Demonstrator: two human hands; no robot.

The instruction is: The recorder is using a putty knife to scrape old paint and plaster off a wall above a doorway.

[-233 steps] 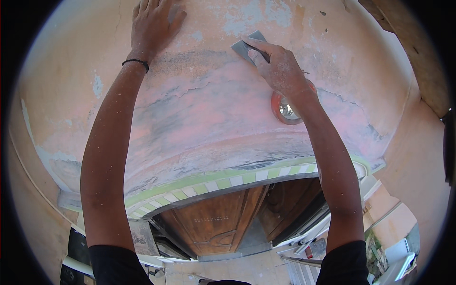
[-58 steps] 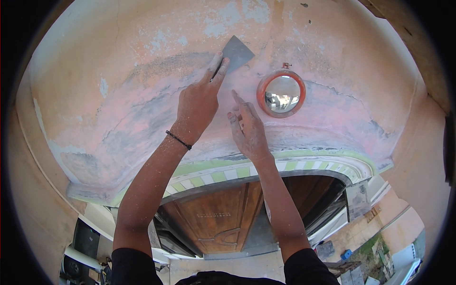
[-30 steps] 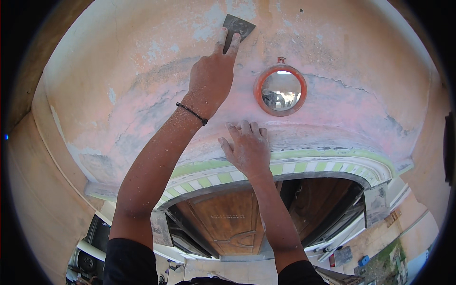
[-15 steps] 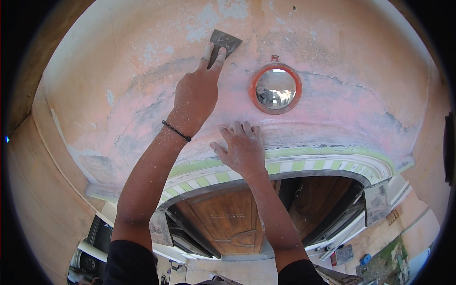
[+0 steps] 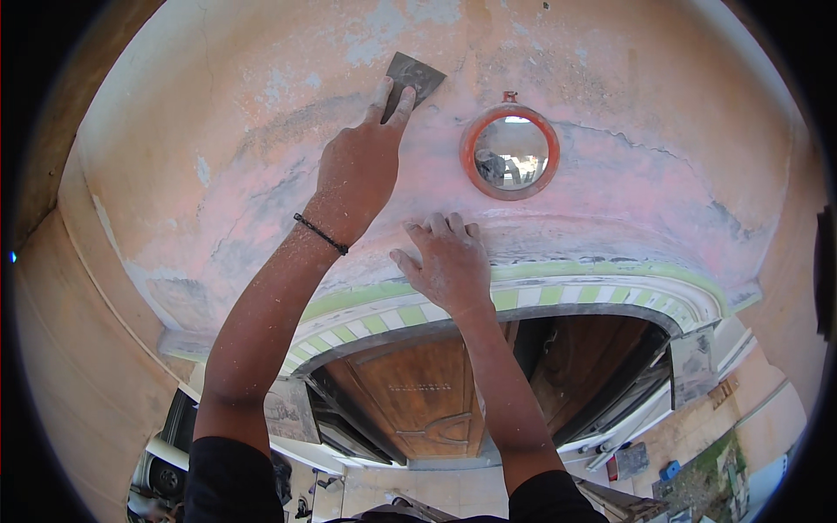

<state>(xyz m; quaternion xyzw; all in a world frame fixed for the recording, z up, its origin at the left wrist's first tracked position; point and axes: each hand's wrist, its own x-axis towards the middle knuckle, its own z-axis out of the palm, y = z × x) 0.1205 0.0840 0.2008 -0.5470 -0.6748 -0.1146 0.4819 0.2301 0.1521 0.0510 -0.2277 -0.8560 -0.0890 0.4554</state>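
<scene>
My left hand [image 5: 359,166] grips a grey putty knife [image 5: 414,80], two dusty fingers stretched along its blade. The wide end of the blade lies against the wall [image 5: 288,166], which is orange and pink with patchy, scraped paint. Lower and to the right, my right hand [image 5: 452,260] rests with bent, spread fingers on the ledge above the striped green and white arch moulding [image 5: 545,295]. Nothing shows in that hand. White dust coats both hands and the left forearm.
A round mirror-like glass in an orange-red frame [image 5: 510,152] is fixed to the wall right of the putty knife. Below the arch stands a brown wooden door [image 5: 410,397]. Far down are the tiled floor [image 5: 453,491], a vehicle wheel [image 5: 166,478] and a blue object [image 5: 670,471].
The view has shifted slightly, so the round frame sits a little higher and further right. My left hand stays on the putty knife; my right hand remains on the ledge.
</scene>
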